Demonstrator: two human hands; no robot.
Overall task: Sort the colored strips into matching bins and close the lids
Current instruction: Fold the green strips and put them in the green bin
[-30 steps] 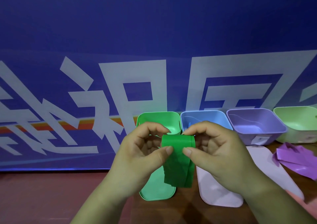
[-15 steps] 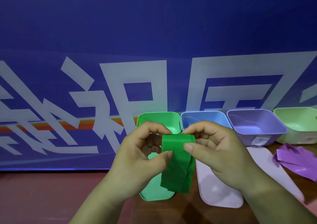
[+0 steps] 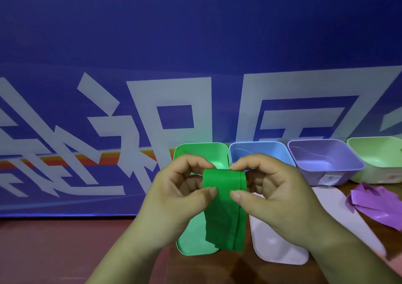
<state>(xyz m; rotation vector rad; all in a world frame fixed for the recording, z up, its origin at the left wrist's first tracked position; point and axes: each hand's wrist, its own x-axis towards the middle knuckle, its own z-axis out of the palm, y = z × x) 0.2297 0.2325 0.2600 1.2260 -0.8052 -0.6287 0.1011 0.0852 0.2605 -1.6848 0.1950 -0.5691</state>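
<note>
The left hand (image 3: 180,194) and right hand (image 3: 276,194) meet in the middle of the view. Each pinches the same bundle of green strips (image 3: 224,209) between thumb and curled fingers, with the thumb tips facing each other across its front. The bundle is folded over at the top between the hands. Its loose, uneven ends hang down below them, above the bench (image 3: 65,251).

Directly beyond the left hand sits an open green bin (image 3: 202,151), partly hidden by the knuckles. Beyond the right hand is a blue bin (image 3: 261,153), then a purple bin (image 3: 326,159) and a pale green bin (image 3: 378,153). The 4 bins form a row against a blue banner (image 3: 195,44).

Below the left hand a green lid (image 3: 193,240) lies flat on the bench, and below the right hand lies a pale lid (image 3: 278,249). A second pale lid (image 3: 348,214) lies further right, with a heap of purple strips (image 3: 378,205) beside it.

The bundle looks ready to go into the green bin. The strips seem thin and layered, so an uneven release could let them slide apart. Trailing ends might drape over the near rim and keep the lid from seating. The blue bin stands just beside the green one, so drifting right could drop strips in the wrong bin.
</note>
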